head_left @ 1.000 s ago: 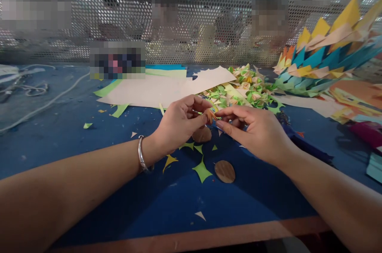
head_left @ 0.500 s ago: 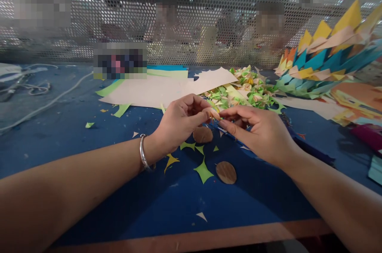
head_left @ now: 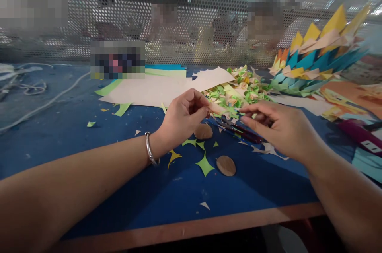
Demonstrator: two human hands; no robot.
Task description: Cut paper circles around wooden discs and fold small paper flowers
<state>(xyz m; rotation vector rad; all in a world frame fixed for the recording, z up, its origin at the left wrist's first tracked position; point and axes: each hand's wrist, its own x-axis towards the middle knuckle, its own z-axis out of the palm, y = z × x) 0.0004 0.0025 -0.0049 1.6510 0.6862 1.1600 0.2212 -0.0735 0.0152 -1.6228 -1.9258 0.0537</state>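
My left hand [head_left: 183, 117] pinches a small folded peach paper piece [head_left: 215, 108] between thumb and fingers, above the blue table [head_left: 59, 137]. My right hand [head_left: 280, 127] hovers a little to its right, fingers loosely curled and blurred, apart from the piece and holding nothing that I can see. Under it lie dark-handled scissors [head_left: 241, 130]. Two brown card discs rest on the table, one just below my left hand [head_left: 203, 131] and one nearer me [head_left: 226, 165]. A heap of small folded green and peach paper pieces [head_left: 241, 90] lies just beyond my hands.
Large peach paper sheets [head_left: 155, 90] lie behind my left hand. A spiked stack of folded yellow, teal and peach paper [head_left: 316, 58] rises at the right. Green and yellow paper scraps [head_left: 204, 164] dot the table. White cord [head_left: 30, 90] lies far left. People sit behind a perforated screen [head_left: 191, 18].
My right hand has let go of the folded piece and drawn away to the right, uncovering the scissors. My left hand keeps the piece pinched.
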